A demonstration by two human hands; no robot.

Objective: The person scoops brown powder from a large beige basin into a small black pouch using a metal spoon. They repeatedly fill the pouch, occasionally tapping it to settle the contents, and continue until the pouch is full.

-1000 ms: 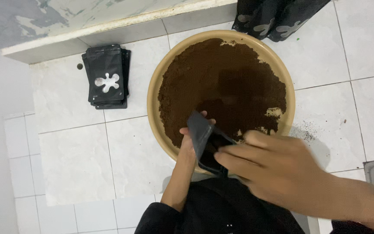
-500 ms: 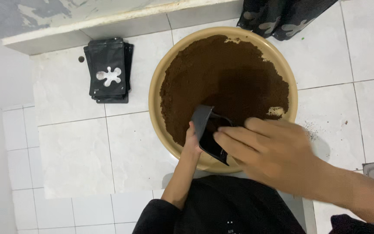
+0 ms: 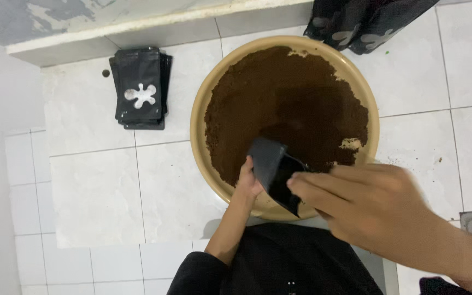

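The left hand (image 3: pixel 248 180) grips a black pouch (image 3: pixel 276 172) by its edge, mouth tilted over the near rim of the tan basin (image 3: pixel 203 109) — low enough to meet the brown powder (image 3: pixel 285 104) heaped inside. The right hand (image 3: pixel 367 210), blurred, closes its fingers on the pouch's other side, seemingly spreading it open. More pouches lie stacked (image 3: pixel 140 87) on the white tiles — within reach, left of the basin.

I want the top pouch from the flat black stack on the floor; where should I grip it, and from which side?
Probably the top pouch by its near short edge, from the bowl side. It lies flat, so pinch a corner that overhangs the stack.
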